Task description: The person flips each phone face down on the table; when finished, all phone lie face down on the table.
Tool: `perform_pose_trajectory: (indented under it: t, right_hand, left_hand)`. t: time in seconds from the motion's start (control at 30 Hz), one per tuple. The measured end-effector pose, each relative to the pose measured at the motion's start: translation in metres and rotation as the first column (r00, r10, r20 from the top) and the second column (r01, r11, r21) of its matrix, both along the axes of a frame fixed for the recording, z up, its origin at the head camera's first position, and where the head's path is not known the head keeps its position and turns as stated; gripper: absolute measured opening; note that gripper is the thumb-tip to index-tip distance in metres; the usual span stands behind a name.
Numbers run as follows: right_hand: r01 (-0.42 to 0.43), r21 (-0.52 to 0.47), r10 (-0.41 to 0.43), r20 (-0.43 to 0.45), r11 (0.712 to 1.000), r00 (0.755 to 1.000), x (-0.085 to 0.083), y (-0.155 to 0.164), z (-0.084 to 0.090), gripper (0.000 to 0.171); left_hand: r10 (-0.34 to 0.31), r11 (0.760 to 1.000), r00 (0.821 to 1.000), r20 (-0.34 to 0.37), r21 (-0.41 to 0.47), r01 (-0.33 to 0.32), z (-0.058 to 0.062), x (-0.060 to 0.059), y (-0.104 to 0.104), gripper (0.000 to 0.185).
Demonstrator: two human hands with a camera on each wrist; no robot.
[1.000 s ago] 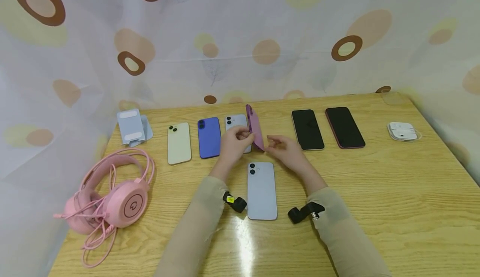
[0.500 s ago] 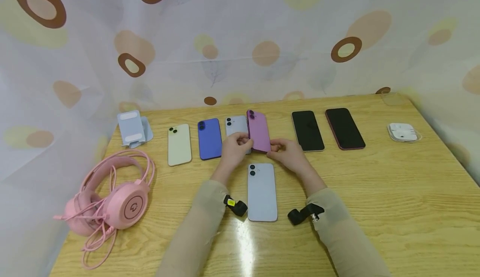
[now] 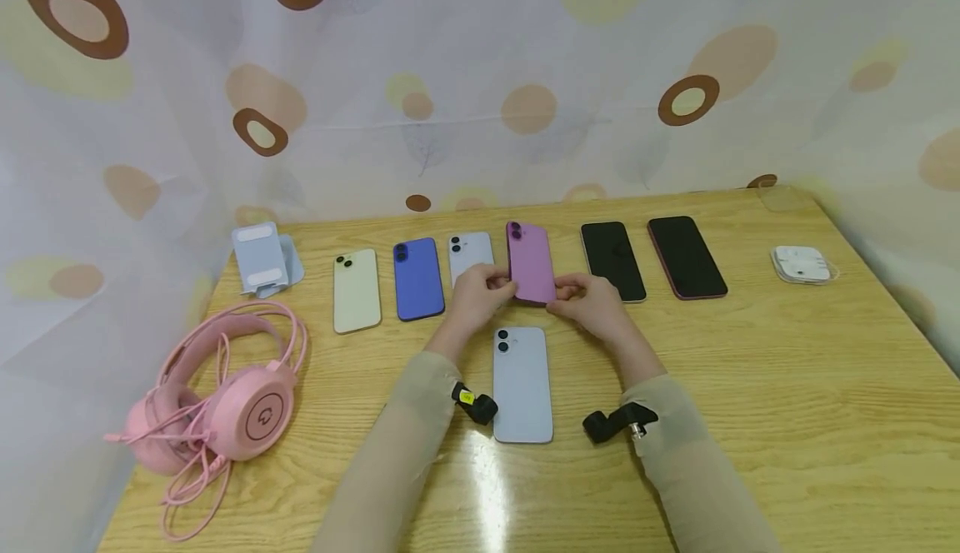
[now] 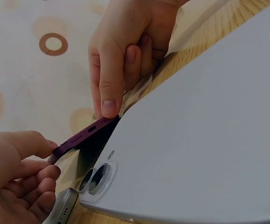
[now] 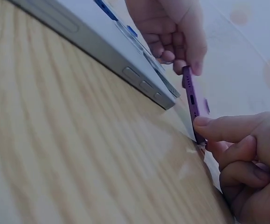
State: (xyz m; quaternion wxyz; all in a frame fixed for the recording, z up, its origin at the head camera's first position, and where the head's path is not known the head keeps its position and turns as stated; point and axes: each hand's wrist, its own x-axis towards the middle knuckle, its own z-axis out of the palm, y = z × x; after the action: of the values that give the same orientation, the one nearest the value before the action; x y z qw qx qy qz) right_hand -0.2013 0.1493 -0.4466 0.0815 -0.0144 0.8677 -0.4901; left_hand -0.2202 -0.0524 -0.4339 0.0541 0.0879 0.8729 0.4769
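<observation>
A purple phone (image 3: 530, 263), back side up and cameras at the far end, is held a little above the table by both hands. My left hand (image 3: 478, 296) pinches its near left corner between thumb and fingers. At the near right corner, my right hand (image 3: 592, 305) pinches it the same way. The left wrist view shows the phone's port edge (image 4: 86, 133) tilted between the two hands. Just left lies a pale blue phone (image 3: 471, 253), partly hidden by my left hand. A larger-looking whitish-blue phone (image 3: 522, 386) lies face down between my forearms.
Blue (image 3: 418, 278) and pale yellow (image 3: 357, 291) phones lie face down to the left. Two phones with dark screens up, one silver-edged (image 3: 613, 260) and one red-edged (image 3: 687, 256), lie right. Pink headphones (image 3: 258, 411), a light blue stand (image 3: 261, 257) and white earphones (image 3: 801, 263) flank them.
The purple phone has turned from standing on its side edge to back side up and lower. Both hands have shifted slightly right with it, and the right hand now grips its corner.
</observation>
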Motion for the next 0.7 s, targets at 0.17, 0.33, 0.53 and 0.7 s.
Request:
perform_pose_trajectory:
  t: [0.17,0.33,0.53,0.7]
  right_hand:
    - [0.010,0.010,-0.010,0.006,1.000,1.000,-0.0013,0.0038,-0.0008,0.044]
    - [0.019,0.008,-0.019,-0.010,1.000,1.000,-0.0019,0.0046,0.0002,0.043]
    - [0.039,-0.007,-0.039,-0.007,0.999,0.999,-0.0019,0.0044,0.0007,0.043]
    - [0.048,-0.026,-0.048,0.008,0.998,0.999,-0.0007,0.0040,-0.0001,0.043]
  left_hand:
    - [-0.025,0.998,1.000,0.000,-0.058,0.025,-0.0061,-0.0022,0.0019,0.028]
    - [-0.034,0.995,0.999,0.001,-0.095,0.034,-0.0091,-0.0044,0.0033,0.029]
    - [-0.054,0.987,0.998,-0.038,-0.154,0.048,-0.0083,-0.0034,0.0044,0.027]
    - [-0.051,0.986,0.998,-0.042,-0.161,0.043,-0.0072,-0.0014,0.0048,0.027]
